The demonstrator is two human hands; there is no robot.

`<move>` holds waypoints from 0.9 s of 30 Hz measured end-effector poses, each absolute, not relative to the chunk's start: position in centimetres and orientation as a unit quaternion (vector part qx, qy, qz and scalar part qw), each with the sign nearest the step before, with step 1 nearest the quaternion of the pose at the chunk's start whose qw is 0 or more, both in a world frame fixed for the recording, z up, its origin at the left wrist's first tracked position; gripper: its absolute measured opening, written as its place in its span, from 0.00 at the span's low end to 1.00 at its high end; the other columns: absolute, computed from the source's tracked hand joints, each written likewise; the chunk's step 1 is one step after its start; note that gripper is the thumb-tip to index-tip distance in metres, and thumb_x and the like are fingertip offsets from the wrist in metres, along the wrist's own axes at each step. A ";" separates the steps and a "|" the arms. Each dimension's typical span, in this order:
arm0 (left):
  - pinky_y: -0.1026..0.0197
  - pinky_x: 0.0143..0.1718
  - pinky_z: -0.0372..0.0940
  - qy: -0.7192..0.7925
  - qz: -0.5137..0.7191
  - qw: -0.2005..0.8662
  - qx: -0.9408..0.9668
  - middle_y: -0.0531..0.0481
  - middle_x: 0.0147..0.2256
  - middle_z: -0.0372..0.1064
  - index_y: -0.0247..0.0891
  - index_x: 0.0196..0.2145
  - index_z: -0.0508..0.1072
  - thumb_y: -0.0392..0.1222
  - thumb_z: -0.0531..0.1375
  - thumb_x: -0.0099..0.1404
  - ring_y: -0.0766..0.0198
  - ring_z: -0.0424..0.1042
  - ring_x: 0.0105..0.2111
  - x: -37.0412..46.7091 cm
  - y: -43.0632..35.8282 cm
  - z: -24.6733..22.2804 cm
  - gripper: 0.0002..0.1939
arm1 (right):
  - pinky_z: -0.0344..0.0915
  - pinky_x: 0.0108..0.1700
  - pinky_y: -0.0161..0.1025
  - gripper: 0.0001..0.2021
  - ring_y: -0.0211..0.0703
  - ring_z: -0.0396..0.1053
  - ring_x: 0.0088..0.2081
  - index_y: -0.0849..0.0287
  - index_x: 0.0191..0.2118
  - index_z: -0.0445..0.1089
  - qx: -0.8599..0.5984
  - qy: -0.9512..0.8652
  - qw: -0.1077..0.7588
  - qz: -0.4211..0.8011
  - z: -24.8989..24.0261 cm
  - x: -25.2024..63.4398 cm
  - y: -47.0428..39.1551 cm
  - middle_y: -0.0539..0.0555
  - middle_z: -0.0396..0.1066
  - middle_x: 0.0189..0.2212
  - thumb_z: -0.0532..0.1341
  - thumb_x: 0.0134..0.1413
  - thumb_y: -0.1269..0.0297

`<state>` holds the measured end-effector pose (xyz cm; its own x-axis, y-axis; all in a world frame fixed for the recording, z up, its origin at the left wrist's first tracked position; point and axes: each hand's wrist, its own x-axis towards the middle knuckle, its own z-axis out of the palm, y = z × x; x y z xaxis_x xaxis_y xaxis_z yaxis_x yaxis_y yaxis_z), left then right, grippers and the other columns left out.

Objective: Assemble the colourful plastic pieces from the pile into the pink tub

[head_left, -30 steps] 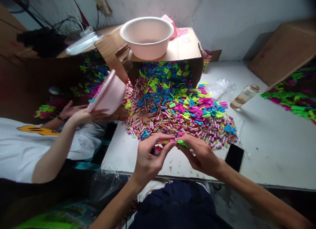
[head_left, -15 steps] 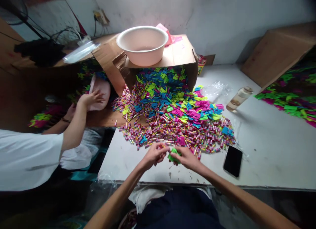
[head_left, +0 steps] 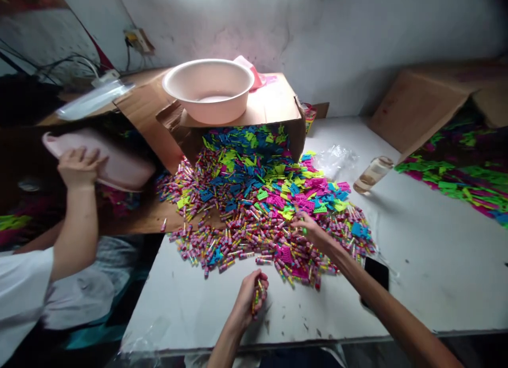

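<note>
Low over the front of the white table, my left hand [head_left: 254, 296] is closed round several small sticks [head_left: 257, 295] with pink and yellow sections. Their ends poke out between my fingers. My right hand [head_left: 311, 231] reaches over the pile, fingers stretched and apart, slightly blurred. A small green spot shows by its fingers; I cannot make out what it is. Under and around it lie many printed sticks [head_left: 242, 227] and flat plastic pieces in pink [head_left: 305, 205], blue, yellow and green. A loose pink piece [head_left: 283, 253] rests among the nearer sticks.
A cardboard box [head_left: 278, 100] spills pieces onto the table, with a pale basin [head_left: 208, 108] on top. At left, a co-worker's hand [head_left: 81, 167] grips a tilted pink basin [head_left: 115, 159]. To the right are a bottle [head_left: 373, 174], a phone [head_left: 376, 274] and another box [head_left: 420, 106].
My hands have parted: the right moved forward over the pile, and the green piece it held no longer shows clearly. My left turned, showing sticks. The co-worker's basin is raised and tipped; the view shifted.
</note>
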<state>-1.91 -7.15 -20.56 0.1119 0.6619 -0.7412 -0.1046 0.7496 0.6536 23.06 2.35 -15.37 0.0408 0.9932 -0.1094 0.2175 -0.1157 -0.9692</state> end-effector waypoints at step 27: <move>0.67 0.23 0.58 0.526 0.412 0.561 0.489 0.51 0.27 0.71 0.37 0.45 0.79 0.55 0.62 0.67 0.68 0.66 0.24 0.5 -4.5 -8.6 0.19 | 0.75 0.36 0.42 0.24 0.48 0.78 0.36 0.56 0.46 0.73 -0.490 -0.238 0.532 0.648 -9.3 17.5 -5.1 0.54 0.77 0.39 0.75 0.42 0.56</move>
